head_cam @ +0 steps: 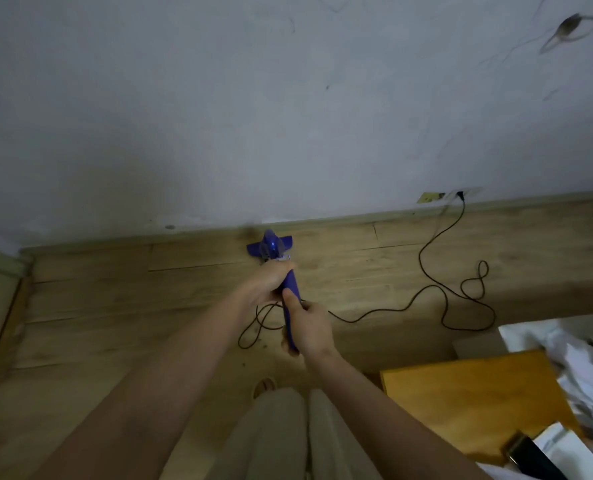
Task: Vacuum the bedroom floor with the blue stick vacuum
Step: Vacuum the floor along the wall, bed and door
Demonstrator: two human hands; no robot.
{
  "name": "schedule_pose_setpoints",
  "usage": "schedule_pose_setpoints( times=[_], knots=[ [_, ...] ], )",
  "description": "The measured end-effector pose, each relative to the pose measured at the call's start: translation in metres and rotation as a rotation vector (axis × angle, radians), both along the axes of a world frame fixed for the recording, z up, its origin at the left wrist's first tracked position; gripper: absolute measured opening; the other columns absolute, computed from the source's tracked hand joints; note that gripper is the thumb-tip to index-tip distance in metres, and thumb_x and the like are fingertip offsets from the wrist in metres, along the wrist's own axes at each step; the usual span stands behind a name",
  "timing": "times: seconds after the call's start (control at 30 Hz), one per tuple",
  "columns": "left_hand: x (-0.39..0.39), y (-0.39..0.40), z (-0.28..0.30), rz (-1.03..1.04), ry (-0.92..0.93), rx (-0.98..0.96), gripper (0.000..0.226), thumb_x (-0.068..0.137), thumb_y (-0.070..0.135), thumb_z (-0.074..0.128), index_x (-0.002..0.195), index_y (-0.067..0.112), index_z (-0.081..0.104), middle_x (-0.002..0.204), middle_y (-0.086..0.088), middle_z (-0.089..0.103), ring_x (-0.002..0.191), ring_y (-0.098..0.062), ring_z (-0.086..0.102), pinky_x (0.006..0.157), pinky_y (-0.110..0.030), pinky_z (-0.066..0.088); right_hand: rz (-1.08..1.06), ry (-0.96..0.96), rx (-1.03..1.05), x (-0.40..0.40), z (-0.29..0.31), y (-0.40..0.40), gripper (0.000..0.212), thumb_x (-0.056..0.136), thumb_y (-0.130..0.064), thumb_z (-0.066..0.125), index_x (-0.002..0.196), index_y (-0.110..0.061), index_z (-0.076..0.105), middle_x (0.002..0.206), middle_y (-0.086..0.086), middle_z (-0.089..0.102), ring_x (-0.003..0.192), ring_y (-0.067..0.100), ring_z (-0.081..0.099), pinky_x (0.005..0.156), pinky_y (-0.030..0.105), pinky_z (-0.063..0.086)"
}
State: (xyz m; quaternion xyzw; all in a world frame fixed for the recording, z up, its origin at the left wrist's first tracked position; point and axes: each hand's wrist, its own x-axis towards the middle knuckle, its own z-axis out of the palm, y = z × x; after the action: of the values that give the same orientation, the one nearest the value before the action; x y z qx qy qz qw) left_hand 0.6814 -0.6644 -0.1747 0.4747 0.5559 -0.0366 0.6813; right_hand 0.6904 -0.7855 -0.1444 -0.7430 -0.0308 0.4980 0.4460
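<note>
- Now both hands clamp the blue stick vacuum: left hand at 12 o'clock of right hand.
- Its nozzle head meets the skirting board.
- At 3 o'clock, a black cord trails across the wooden floor.

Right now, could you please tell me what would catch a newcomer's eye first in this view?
The blue vacuum stands out at centre, its head on the wood floor close to the skirting, gripped by the left hand higher up the stick and the right hand nearer the person. A black cord snakes across the floor to a wall socket on the right.
</note>
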Motion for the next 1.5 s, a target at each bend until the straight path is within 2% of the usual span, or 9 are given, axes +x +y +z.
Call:
schedule_pose_setpoints(
  times=[0.07, 0.2, 0.33, 0.4, 0.7, 0.9, 1.13, 1.3, 1.5],
  knots=[
    [0.015, 0.004, 0.002, -0.013, -0.019, 0.007, 0.017, 0.095, 0.014, 0.045, 0.079, 0.013, 0.04, 0.067, -0.006, 0.039, 0.056, -0.017, 0.042, 0.054, -0.027, 0.044, 0.009, -0.015, -0.005, 0.015, 0.0, 0.005, 0.041, 0.097, -0.046, 0.049, 0.089, -0.007, 0.058, 0.061, 0.007, 0.054, 0.043, 0.017, 0.049, 0.039, 0.023, 0.037],
    [0.021, 0.003, -0.006, -0.071, -0.014, -0.03, 0.01, 0.092, 0.018, 0.046, 0.088, 0.009, 0.044, 0.073, -0.009, 0.048, 0.061, -0.02, 0.051, 0.055, -0.03, 0.049, 0.035, -0.004, -0.051, 0.018, 0.015, -0.005, 0.038, 0.098, -0.046, 0.047, 0.094, -0.01, 0.059, 0.062, 0.005, 0.055, 0.043, 0.014, 0.05, 0.041, 0.023, 0.04],
    [0.008, 0.007, -0.006, -0.067, -0.021, -0.129, 0.015, 0.09, 0.022, 0.055, 0.091, 0.008, 0.05, 0.083, -0.014, 0.053, 0.077, -0.027, 0.055, 0.081, -0.043, 0.052, 0.047, 0.026, -0.077, 0.008, 0.04, -0.005, 0.039, 0.098, -0.048, 0.046, 0.097, -0.01, 0.056, 0.07, 0.007, 0.059, 0.043, 0.013, 0.054, 0.043, 0.024, 0.044],
    [0.001, 0.016, -0.006, -0.091, -0.006, -0.147, 0.023, 0.089, 0.025, 0.058, 0.1, 0.006, 0.053, 0.091, -0.017, 0.057, 0.082, -0.028, 0.056, 0.087, -0.043, 0.052, 0.043, 0.052, -0.087, 0.004, 0.047, 0.002, 0.039, 0.098, -0.049, 0.046, 0.1, -0.011, 0.056, 0.077, 0.009, 0.061, 0.042, 0.013, 0.056, 0.043, 0.023, 0.045],
    [0.009, 0.035, -0.006, -0.134, -0.005, -0.035, 0.015, 0.092, 0.025, 0.046, 0.094, 0.01, 0.045, 0.08, -0.013, 0.052, 0.074, -0.027, 0.054, 0.078, -0.041, 0.051, 0.002, 0.016, -0.084, 0.002, 0.018, 0.033, 0.04, 0.098, -0.048, 0.046, 0.088, -0.011, 0.057, 0.063, 0.006, 0.056, 0.041, 0.015, 0.052, 0.041, 0.024, 0.043],
    [0.019, 0.044, 0.005, -0.136, -0.037, -0.093, 0.01, 0.091, 0.017, 0.05, 0.085, 0.01, 0.046, 0.073, -0.01, 0.052, 0.067, -0.023, 0.054, 0.063, -0.034, 0.053, 0.031, 0.03, -0.106, 0.017, 0.034, 0.038, 0.042, 0.099, -0.048, 0.043, 0.097, -0.009, 0.057, 0.061, 0.004, 0.056, 0.043, 0.013, 0.052, 0.046, 0.026, 0.043],
    [0.015, 0.056, 0.007, -0.131, -0.041, -0.173, 0.019, 0.09, 0.022, 0.057, 0.098, 0.006, 0.053, 0.094, -0.014, 0.057, 0.077, -0.024, 0.059, 0.069, -0.035, 0.054, 0.045, 0.049, -0.102, 0.018, 0.051, 0.047, 0.044, 0.099, -0.047, 0.045, 0.105, -0.004, 0.055, 0.06, 0.007, 0.056, 0.04, 0.015, 0.053, 0.045, 0.027, 0.045],
    [0.018, 0.06, 0.006, -0.138, -0.047, -0.129, 0.012, 0.092, 0.019, 0.05, 0.086, 0.009, 0.048, 0.084, -0.014, 0.054, 0.079, -0.027, 0.055, 0.078, -0.04, 0.052, 0.046, 0.005, -0.092, 0.019, 0.033, 0.055, 0.044, 0.099, -0.047, 0.044, 0.097, -0.005, 0.055, 0.06, 0.007, 0.055, 0.038, 0.015, 0.052, 0.04, 0.024, 0.042],
    [0.011, 0.057, -0.009, -0.169, -0.004, -0.063, 0.015, 0.097, 0.023, 0.044, 0.094, 0.008, 0.047, 0.091, -0.015, 0.055, 0.083, -0.027, 0.057, 0.09, -0.043, 0.053, 0.078, 0.031, -0.098, 0.01, 0.007, 0.053, 0.041, 0.099, -0.049, 0.042, 0.092, -0.01, 0.054, 0.059, 0.004, 0.055, 0.039, 0.015, 0.052, 0.043, 0.026, 0.044]
  ],
)
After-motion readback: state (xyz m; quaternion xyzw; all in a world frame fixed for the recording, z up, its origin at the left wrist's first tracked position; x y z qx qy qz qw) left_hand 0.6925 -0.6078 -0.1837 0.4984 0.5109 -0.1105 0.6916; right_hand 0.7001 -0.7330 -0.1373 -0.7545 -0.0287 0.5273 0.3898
